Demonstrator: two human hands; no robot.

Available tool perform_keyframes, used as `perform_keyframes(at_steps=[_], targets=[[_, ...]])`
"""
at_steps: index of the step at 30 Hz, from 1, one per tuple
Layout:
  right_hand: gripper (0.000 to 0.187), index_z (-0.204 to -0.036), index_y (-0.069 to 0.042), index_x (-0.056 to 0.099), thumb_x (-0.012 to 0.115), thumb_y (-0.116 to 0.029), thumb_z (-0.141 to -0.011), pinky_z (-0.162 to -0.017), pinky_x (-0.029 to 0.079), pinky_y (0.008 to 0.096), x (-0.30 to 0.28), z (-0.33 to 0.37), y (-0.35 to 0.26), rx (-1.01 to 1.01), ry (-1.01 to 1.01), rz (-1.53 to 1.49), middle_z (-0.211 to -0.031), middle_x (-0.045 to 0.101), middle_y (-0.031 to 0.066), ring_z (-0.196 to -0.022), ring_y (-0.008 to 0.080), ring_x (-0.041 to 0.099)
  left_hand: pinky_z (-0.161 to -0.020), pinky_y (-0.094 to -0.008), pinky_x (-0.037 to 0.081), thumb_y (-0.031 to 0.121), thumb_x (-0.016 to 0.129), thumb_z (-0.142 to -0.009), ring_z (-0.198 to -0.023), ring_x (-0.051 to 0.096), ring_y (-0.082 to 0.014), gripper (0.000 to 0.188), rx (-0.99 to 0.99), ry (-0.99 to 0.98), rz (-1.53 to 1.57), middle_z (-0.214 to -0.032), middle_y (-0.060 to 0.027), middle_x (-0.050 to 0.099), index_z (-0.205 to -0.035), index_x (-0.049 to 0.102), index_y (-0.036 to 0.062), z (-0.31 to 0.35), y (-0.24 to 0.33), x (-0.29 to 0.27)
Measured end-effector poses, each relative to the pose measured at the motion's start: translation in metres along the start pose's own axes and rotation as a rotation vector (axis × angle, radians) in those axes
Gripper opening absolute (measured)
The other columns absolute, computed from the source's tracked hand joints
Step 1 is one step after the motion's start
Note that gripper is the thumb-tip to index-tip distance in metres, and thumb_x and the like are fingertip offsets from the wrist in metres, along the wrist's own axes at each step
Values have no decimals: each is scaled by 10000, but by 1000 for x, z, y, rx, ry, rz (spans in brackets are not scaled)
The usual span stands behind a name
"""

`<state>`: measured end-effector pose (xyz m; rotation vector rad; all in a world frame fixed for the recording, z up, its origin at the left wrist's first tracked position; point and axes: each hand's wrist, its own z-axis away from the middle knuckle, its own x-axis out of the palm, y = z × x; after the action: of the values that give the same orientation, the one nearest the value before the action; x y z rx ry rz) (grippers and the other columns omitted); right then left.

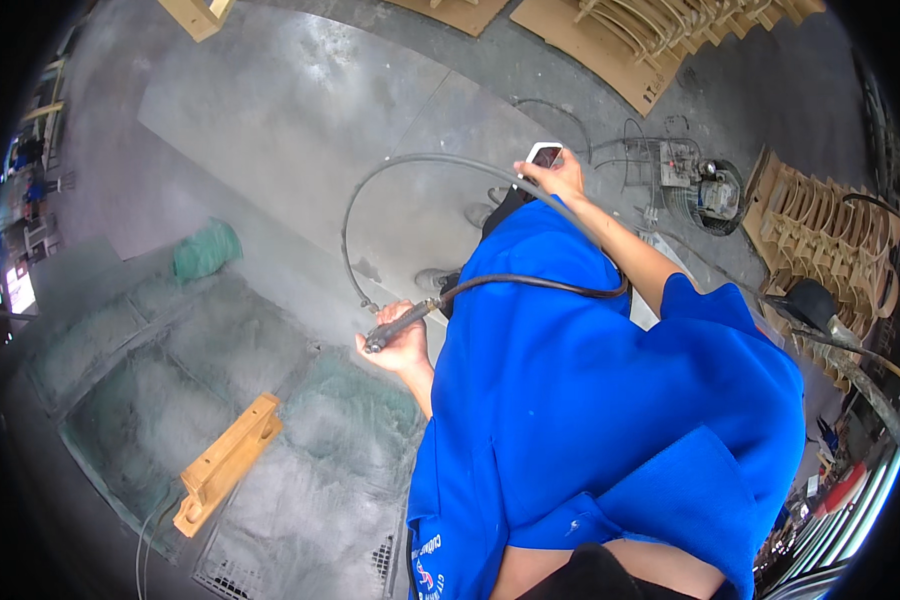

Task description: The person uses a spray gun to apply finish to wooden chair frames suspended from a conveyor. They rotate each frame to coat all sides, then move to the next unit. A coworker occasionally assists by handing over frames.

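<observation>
Palm up at the left, my left hand (406, 345) grips a dark, tube-shaped air tool (398, 328) with a metal tip. A dark hose (530, 283) runs from its rear end across my blue clothing. A second grey hose (410, 160) loops from beside this hand up and over toward my right arm. Farther off, my right hand (558, 178) is closed on a white-edged object with a dark face (545, 155); its kind cannot be made out. Left of my body, a pale wooden piece (228, 465) lies on dusty green matting (130, 425).
A green roll (208, 250) rests at the far end of the matting. Curved wooden parts stand in rows on cardboard (610, 45) at the top and in a stack (830, 230) at the right. A machine with cables (705, 185) sits on the floor nearby.
</observation>
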<state>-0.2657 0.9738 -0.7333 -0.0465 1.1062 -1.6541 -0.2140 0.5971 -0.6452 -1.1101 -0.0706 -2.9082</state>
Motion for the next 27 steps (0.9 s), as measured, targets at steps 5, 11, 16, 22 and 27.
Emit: perform_keyframes(at_steps=[5, 11, 16, 22, 27], targets=[[740, -1139, 9, 608, 957, -395, -627, -833, 580, 335, -3, -13, 8, -24, -29, 28, -925, 763, 141, -838, 207, 743, -708, -367, 400, 488, 653, -790, -759, 436, -217, 486, -34, 8, 29, -793, -86, 446, -811, 410, 68, 3, 4, 0], [853, -1189, 3, 643, 946, -489, -562, -949, 553, 381, -8, -3, -10, 27, -90, 50, -1112, 746, 168, -1034, 275, 726, -704, -365, 389, 483, 664, -787, -761, 426, -216, 488, -30, -15, 3, -798, -85, 443, -796, 402, 71, 3, 7, 7], [818, -1136, -1, 647, 971, -478, -556, -930, 562, 391, -5, 13, -27, -75, -66, 131, -1083, 750, 170, -1021, 284, 731, -702, -365, 381, 487, 665, -787, -760, 418, -216, 493, -3, 16, -6, -797, -87, 438, -783, 399, 71, 1, 7, 5], [851, -1113, -6, 644, 969, -544, -539, -770, 565, 391, 4, 22, -32, -227, -2, 181, -932, 710, 124, -852, 262, 705, -716, -369, 385, 478, 677, -770, -778, 421, -220, 494, 11, 41, -3, -798, -90, 432, -779, 404, 67, 3, 7, 2], [828, -1103, -2, 649, 969, -533, -555, -768, 569, 397, 7, 21, -33, -276, -3, 205, -931, 718, 134, -852, 272, 714, -722, -375, 385, 477, 672, -775, -784, 422, -225, 489, 22, 37, 34, -798, -92, 433, -784, 409, 65, 4, 5, 0]])
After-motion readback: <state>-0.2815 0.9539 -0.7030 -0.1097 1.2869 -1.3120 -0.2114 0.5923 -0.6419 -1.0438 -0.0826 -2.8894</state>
